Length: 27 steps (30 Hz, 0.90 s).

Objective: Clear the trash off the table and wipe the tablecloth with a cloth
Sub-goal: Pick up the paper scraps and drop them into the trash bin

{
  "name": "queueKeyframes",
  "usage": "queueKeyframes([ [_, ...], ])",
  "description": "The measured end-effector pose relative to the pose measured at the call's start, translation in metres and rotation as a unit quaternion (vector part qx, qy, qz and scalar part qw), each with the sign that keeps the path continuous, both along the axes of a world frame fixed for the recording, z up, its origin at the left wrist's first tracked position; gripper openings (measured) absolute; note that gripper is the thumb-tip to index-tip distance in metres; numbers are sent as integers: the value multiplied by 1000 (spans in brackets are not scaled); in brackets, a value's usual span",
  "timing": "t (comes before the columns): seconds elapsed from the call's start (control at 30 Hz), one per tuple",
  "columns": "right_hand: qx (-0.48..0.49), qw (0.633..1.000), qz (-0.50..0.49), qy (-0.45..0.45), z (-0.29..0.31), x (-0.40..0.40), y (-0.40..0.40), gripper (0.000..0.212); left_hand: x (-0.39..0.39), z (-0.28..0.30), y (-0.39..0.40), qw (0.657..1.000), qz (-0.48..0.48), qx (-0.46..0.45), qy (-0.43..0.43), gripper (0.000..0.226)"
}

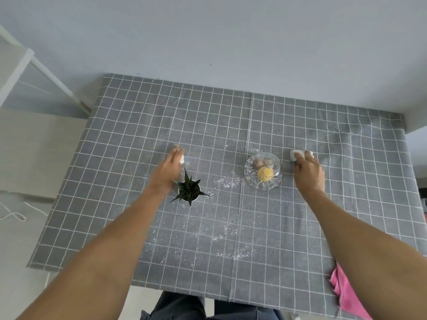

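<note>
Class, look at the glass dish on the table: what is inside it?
The glass dish holds a yellow round item and two brownish ones behind it. What they are is unclear, and the yellow one covers part of them.

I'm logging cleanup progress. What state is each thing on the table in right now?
Left hand: fingers reaching onto a white paper wad.
Right hand: fingers pressing on another crumpled white tissue.
Tablecloth: spread flat, dusted with white crumbs, not yet wiped.
Glass dish: upright, holding sweets.
Potted plant: upright.
Pink cloth: crumpled at the near right edge, untouched.
</note>
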State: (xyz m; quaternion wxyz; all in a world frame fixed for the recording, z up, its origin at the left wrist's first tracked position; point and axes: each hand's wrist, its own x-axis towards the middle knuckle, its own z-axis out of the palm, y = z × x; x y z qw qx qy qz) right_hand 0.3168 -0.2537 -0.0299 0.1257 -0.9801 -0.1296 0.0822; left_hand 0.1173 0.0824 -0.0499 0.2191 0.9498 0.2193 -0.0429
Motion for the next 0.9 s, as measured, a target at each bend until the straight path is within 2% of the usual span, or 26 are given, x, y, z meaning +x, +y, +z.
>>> queueKeyframes([
  [0.13,7,1000,6,-21,23,-3,13,37,-7,21,11,999,43,2,-20,55],
  [0.43,87,988,46,-117,98,-32,86,35,-18,91,26,991,52,27,-124,48],
  [0.63,126,977,130,-108,128,-100,153,36,-63,115,29,987,76,36,-139,49],
  [0.9,142,953,252,-86,145,-187,221,36,-148,128,36,973,176,52,-140,48],
])
